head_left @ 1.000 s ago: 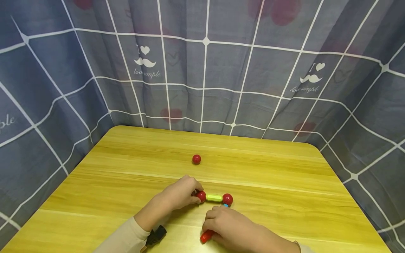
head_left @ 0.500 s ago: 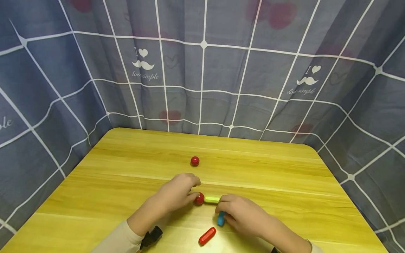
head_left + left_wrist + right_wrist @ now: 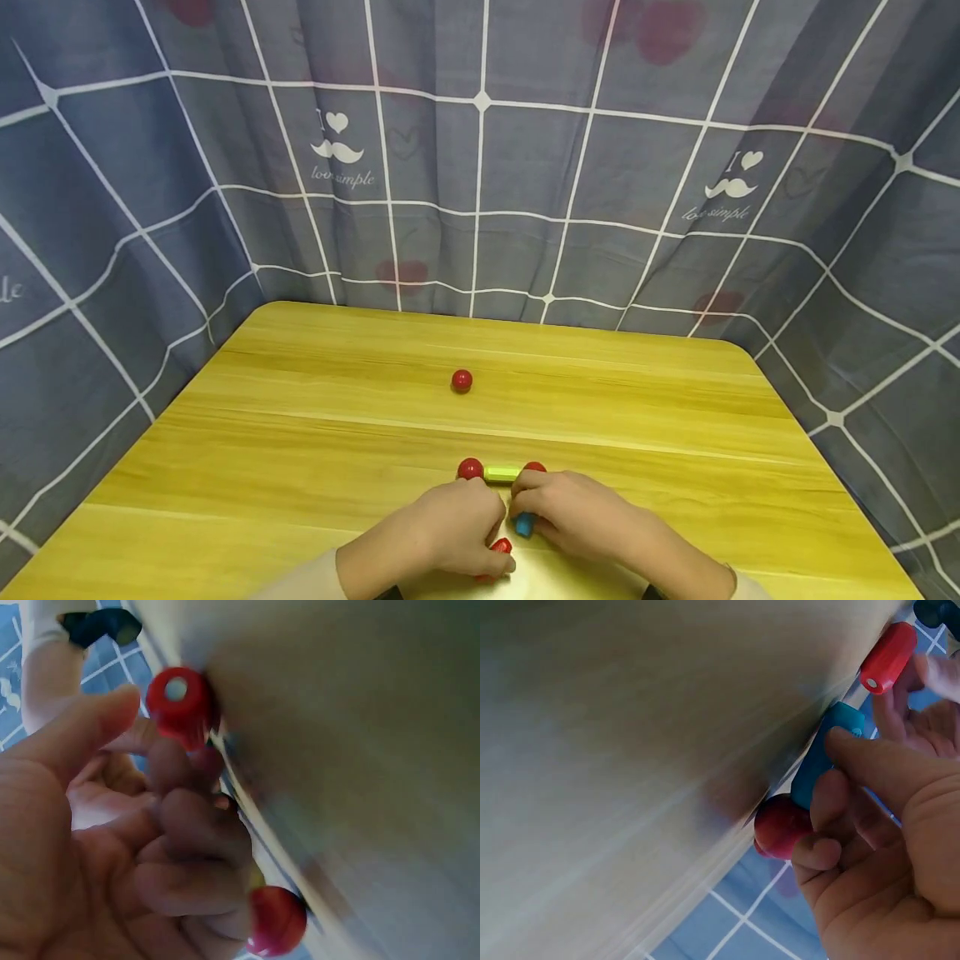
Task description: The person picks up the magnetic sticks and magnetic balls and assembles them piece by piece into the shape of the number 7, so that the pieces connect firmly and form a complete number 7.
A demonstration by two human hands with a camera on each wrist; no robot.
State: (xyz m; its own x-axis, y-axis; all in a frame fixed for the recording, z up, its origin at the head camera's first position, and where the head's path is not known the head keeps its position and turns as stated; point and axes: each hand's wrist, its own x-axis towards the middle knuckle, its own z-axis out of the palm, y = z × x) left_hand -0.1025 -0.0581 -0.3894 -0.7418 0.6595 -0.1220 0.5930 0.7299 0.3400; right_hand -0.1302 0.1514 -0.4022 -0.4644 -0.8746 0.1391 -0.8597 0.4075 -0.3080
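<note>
My right hand pinches a blue magnetic rod between thumb and fingers. One end of the rod meets a red ball. From that ball a yellow-green rod runs left to another red ball, all lying on the table. My left hand is at a red magnetic rod, nearer the table's front. In the left wrist view the thumb and curled fingers lie right by this rod, its silvery end showing; I cannot tell whether they grip it.
A third red ball rests by itself farther back on the yellow wood-grain table. A grey-blue curtain with white grid lines hangs along the back and both sides.
My right hand has left the red rod and moved up to the blue one. My left hand has released the left red ball and come down to the red rod.
</note>
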